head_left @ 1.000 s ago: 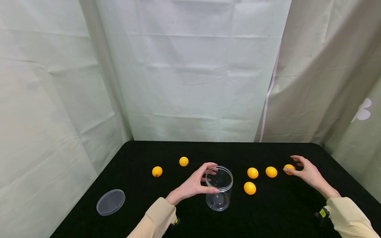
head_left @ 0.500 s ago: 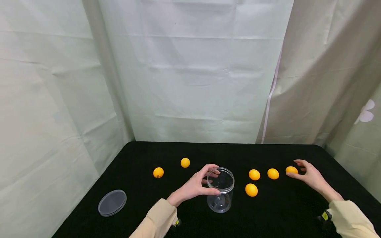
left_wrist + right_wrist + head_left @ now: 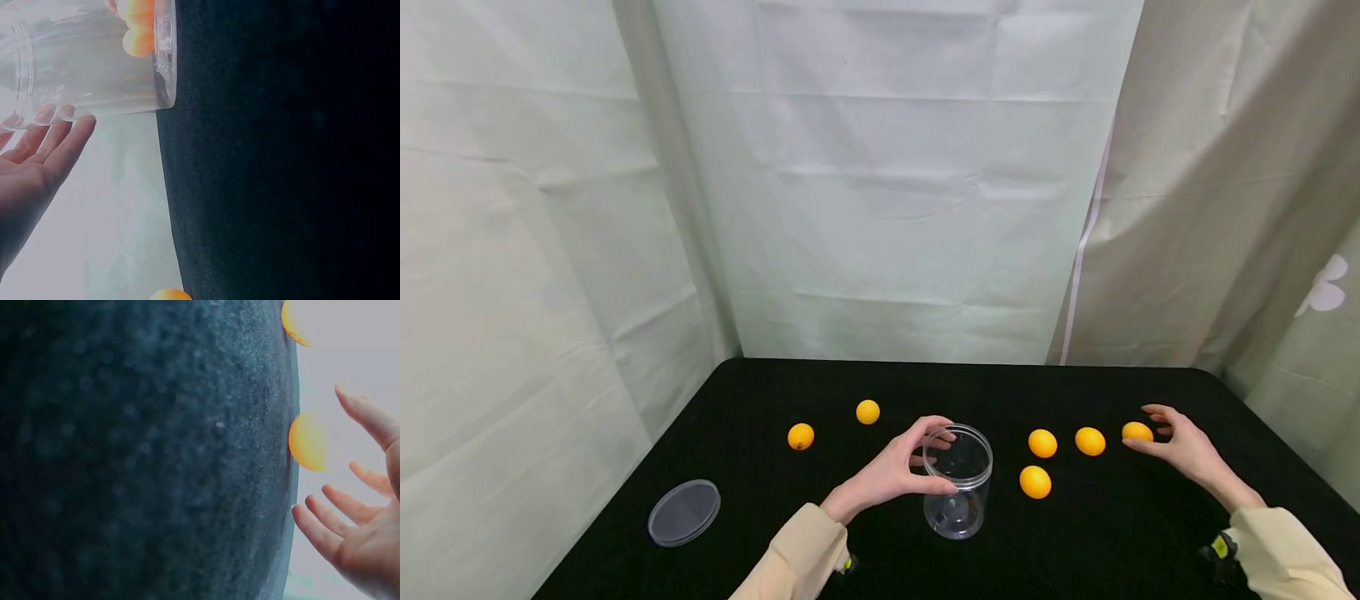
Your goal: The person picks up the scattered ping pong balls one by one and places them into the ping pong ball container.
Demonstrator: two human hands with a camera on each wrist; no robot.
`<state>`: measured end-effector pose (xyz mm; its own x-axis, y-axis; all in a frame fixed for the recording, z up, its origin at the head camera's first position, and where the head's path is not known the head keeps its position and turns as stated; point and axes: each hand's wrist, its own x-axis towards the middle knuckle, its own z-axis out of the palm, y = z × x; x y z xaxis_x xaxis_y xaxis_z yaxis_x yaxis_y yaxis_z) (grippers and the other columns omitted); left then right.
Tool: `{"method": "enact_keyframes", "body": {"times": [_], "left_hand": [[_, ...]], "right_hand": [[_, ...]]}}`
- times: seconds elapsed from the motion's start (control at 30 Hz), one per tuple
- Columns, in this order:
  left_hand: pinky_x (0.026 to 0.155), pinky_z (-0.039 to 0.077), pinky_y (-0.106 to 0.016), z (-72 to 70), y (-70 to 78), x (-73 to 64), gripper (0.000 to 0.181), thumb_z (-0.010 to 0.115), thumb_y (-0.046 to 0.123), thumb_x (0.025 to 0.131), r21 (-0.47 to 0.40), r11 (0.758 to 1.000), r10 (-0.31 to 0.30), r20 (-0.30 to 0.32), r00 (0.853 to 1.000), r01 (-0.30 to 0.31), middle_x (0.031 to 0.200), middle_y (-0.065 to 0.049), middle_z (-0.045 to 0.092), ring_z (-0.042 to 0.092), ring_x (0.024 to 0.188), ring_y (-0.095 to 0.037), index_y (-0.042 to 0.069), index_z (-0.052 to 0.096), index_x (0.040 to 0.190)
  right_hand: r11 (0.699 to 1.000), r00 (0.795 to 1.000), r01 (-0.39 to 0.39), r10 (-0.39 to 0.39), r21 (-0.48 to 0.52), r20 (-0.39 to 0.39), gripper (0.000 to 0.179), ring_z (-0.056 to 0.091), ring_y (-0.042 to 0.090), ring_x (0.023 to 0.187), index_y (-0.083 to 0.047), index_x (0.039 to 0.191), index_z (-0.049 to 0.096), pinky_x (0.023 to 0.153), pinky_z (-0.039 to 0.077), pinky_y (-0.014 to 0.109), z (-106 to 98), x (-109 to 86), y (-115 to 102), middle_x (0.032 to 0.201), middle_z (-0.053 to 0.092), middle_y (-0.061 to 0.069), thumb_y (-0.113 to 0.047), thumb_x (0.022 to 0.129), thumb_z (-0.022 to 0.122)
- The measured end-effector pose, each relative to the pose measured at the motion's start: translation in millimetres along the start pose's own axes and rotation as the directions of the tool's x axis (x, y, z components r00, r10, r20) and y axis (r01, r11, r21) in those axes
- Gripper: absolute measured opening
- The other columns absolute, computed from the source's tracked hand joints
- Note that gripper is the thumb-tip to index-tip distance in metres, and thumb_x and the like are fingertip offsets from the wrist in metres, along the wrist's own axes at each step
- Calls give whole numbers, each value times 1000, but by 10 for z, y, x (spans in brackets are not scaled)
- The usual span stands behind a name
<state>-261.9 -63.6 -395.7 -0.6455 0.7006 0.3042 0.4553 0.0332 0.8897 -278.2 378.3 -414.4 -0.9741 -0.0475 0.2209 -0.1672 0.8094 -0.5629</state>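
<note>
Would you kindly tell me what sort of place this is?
Probably a makeshift, screened-off filming or testing corner, though I can't be certain: pale cloth sheets hang behind and beside a black-topped table, where a clear jar and loose orange balls are set out.

Hazy wrist views (head view clearer)

R hand (image 3: 369, 540) spread nr orange ball (image 3: 307, 442) — 2nd ball (image 3: 294, 322) cut off, top edge.
</note>
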Motion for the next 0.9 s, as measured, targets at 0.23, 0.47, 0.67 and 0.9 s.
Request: {"method": "enact_keyframes", "body": {"times": [0.23,0.47,0.67,0.9], "left_hand": [[87,40,-35,2,-2,-10,65,68,30,79,8,1000,-15,0,1000,15,127,-5,43,44,112,-18,20,32,133],[87,41,-35,-5,-5,4,66,68,32,79,25,1000,-18,-3,1000,18,127,-8,43,44,112,-20,20,32,133],[87,41,-34,-12,1,9,68,68,32,78,26,999,-20,-3,1000,20,127,-7,43,44,113,-22,17,31,133],[87,40,-34,-11,6,8,68,68,31,78,13,1000,-21,6,1000,20,127,-9,42,43,113,-24,17,31,133]], "right_hand": [[1000,1000,-1,1,13,2,77,41,49,97,12,125,32,71,40,55,11,7,-1,114,36,37,-38,78,69],[1000,1000,17,-17,11,2,75,43,49,95,13,123,33,70,41,55,-2,37,-11,112,37,37,-35,78,70],[1000,1000,30,-30,10,6,72,46,48,93,13,121,35,69,43,54,-7,64,-15,110,39,37,-32,78,70],[1000,999,14,-14,4,28,62,49,43,90,13,116,42,66,45,48,-4,64,-8,107,44,34,-30,80,69]]}}
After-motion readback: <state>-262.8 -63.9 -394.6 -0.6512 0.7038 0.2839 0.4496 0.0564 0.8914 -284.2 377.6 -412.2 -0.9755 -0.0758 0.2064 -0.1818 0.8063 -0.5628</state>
